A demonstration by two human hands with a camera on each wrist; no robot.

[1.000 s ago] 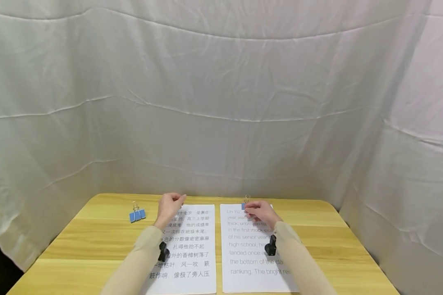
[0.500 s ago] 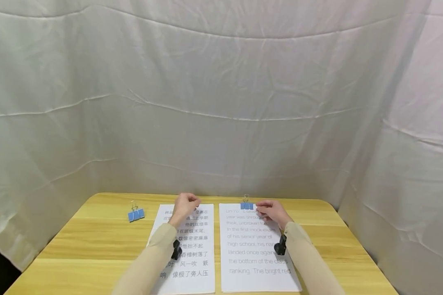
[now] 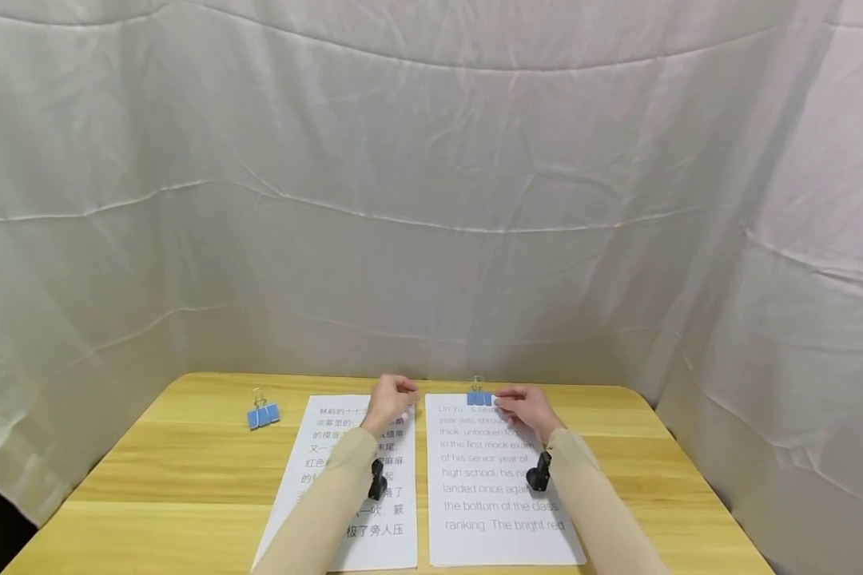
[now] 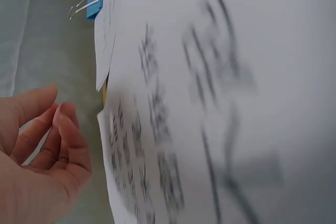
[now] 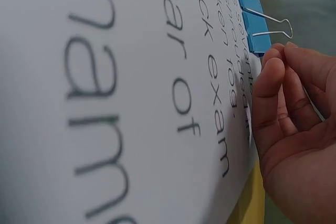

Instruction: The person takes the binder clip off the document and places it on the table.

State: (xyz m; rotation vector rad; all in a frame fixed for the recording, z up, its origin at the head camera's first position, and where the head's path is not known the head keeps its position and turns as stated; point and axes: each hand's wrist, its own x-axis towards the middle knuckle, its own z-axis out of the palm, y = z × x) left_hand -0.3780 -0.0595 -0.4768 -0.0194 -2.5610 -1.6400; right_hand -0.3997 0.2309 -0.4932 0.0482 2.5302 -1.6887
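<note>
Blue binder clip (image 3: 479, 398) lies just beside right hand (image 3: 523, 410).

You are working on a yellow wooden table (image 3: 187, 471) with a smooth, faintly glossy grain. Two matt white paper sheets lie on it: the left sheet (image 3: 316, 447) and the right sheet (image 3: 499, 511). The blue painted-metal binder clip (image 3: 479, 397) on the right sheet has shiny wire handles, like the spare clip (image 3: 262, 415) far left. Creased matt white cloth (image 3: 431, 200) hangs behind.

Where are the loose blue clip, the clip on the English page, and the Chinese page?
loose blue clip (image 3: 263, 415), head view, blue body.
clip on the English page (image 5: 251, 23), right wrist view, blue body.
Chinese page (image 3: 324, 447), head view, left printed part.
</note>
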